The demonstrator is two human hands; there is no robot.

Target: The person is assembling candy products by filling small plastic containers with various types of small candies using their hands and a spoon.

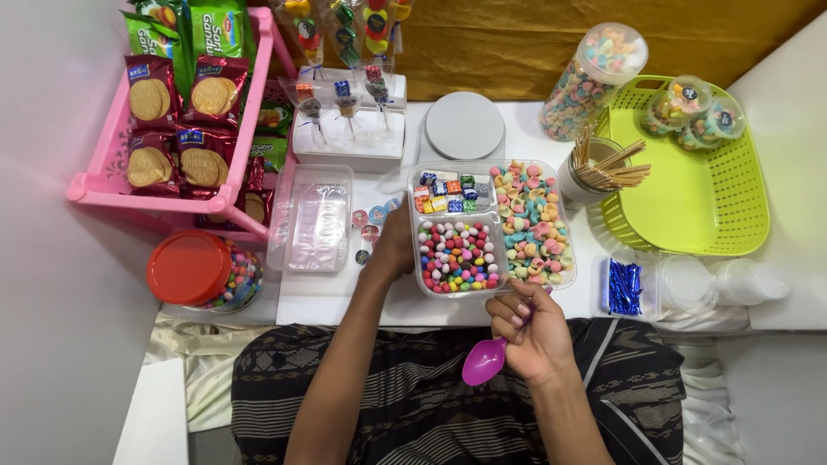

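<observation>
Plastic, glossy and magenta, the scoop sits pinched in the right hand at six o'clock of the clear three-compartment candy tray. Left hand presses the tray's nine o'clock wall, fingers hidden.

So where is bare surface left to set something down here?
Most of the green basket floor is bare, and a white strip lies before the divided candy tray. Between the clear lid and left hand, wrapped candies crowd it.

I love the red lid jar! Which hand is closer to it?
Left. The left hand rests on the table by the candy tray's left edge, a short way right of the red-lidded jar. The right hand, holding a purple scoop, is farther right.
</observation>
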